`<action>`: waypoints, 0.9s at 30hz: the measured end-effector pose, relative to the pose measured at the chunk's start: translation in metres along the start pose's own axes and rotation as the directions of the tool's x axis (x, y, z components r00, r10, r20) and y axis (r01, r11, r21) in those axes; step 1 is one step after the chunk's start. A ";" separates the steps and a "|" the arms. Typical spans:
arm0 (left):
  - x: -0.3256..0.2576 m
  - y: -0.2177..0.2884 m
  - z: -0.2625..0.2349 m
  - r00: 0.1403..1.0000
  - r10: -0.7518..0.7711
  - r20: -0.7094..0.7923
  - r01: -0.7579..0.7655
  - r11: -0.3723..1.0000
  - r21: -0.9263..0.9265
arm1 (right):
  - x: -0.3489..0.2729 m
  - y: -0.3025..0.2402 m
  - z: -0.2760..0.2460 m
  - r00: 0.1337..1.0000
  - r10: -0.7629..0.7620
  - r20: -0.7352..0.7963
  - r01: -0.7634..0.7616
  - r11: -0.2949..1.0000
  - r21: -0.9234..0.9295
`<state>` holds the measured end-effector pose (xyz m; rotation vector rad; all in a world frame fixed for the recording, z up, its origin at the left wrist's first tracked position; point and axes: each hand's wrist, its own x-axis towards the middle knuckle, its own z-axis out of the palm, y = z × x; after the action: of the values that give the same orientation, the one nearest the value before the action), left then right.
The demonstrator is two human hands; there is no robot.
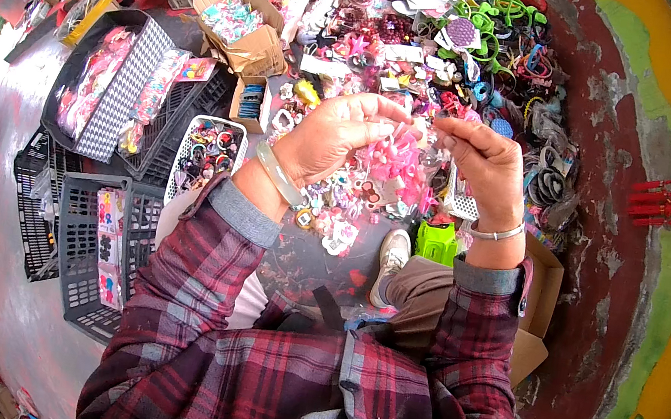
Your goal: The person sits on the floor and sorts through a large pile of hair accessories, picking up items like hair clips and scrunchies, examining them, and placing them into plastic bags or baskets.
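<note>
My left hand [331, 133], with a pale bangle at its wrist, is raised over a heap of small hair accessories, thumb and fingers pinched together. Facing it, my right hand [486, 161] wears a silver bangle and also has its fingertips pressed together. Whatever is in either pinch is too small to make out. Bright pink ribbon-like pieces [398, 165] show just below and between the hands; I cannot tell whether they hang from the fingers or lie on the heap. A white basket [462, 204] is partly hidden beside my right hand.
Green hoops [497, 26] and dark bands [546, 185] lie at the far right. Left stand a white basket of hair ties [173, 185], a cardboard box [265, 56], a small carton [248, 124] and a grey crate [71, 239]. A lime-green object [436, 244] sits by my shoe [393, 261].
</note>
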<state>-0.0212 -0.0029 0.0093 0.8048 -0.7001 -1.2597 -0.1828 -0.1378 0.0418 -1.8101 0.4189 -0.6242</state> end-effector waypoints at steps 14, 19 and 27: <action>0.005 -0.023 0.006 0.946 0.224 -0.235 -0.042 0.802 0.596 | -0.003 0.000 0.051 0.880 -0.475 -0.020 0.321 0.623 -0.714; 0.001 -0.019 0.013 0.957 0.245 -0.158 -0.039 0.645 0.763 | -0.005 -0.004 0.051 0.905 -0.424 0.038 0.302 0.576 -0.760; 0.000 -0.016 0.019 0.940 0.326 -0.097 -0.119 0.583 0.804 | 0.001 0.005 0.049 0.850 -0.521 -0.072 0.310 0.606 -0.732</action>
<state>-0.0455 -0.0077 0.0070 1.5168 -1.1514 -0.5440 -0.1523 -0.1028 0.0252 -2.6137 0.4535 -1.1873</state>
